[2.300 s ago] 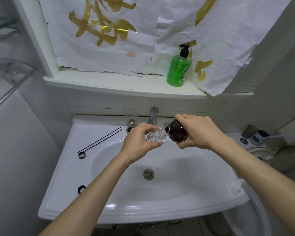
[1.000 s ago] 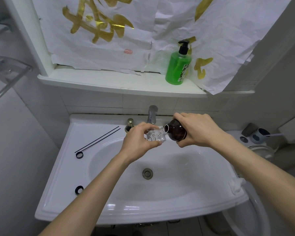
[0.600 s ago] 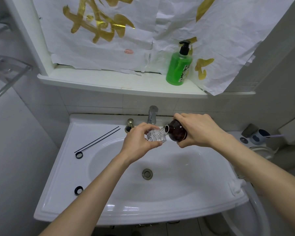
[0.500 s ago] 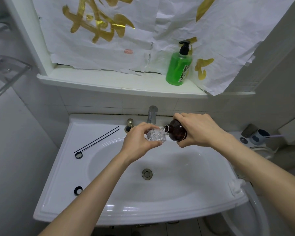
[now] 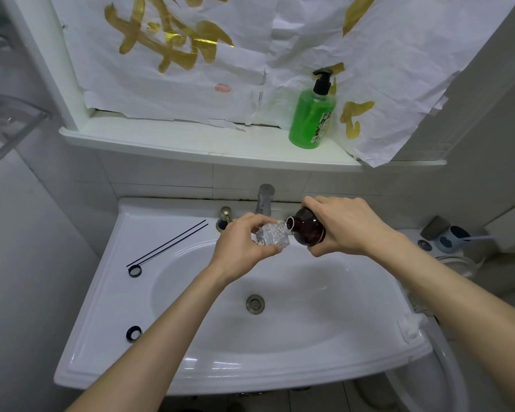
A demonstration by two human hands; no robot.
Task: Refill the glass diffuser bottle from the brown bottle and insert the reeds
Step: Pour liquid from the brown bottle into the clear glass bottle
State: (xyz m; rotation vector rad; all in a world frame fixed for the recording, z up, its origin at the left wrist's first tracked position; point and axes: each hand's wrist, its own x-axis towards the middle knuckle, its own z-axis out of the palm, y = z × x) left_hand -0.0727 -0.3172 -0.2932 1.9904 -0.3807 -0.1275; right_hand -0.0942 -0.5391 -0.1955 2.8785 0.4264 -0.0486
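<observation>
My left hand [image 5: 238, 245] grips the small faceted glass diffuser bottle [image 5: 271, 237] over the back of the sink basin. My right hand [image 5: 348, 226] holds the brown bottle [image 5: 306, 230] tipped on its side, its open mouth touching the neck of the glass bottle. Two thin black reeds [image 5: 168, 246] lie side by side on the left rim of the sink. A black ring cap [image 5: 134, 271] rests at their near end, and a second black cap [image 5: 133, 333] lies further forward on the rim.
The white sink [image 5: 107, 292] has a drain [image 5: 255, 303] in the middle and a faucet [image 5: 264, 199] at the back. A green pump soap bottle [image 5: 312, 120] stands on the shelf above. A cup [image 5: 452, 239] sits at the right.
Both hands keep the same hold with the brown bottle tipped against the glass bottle. Only the camera view has shifted slightly.
</observation>
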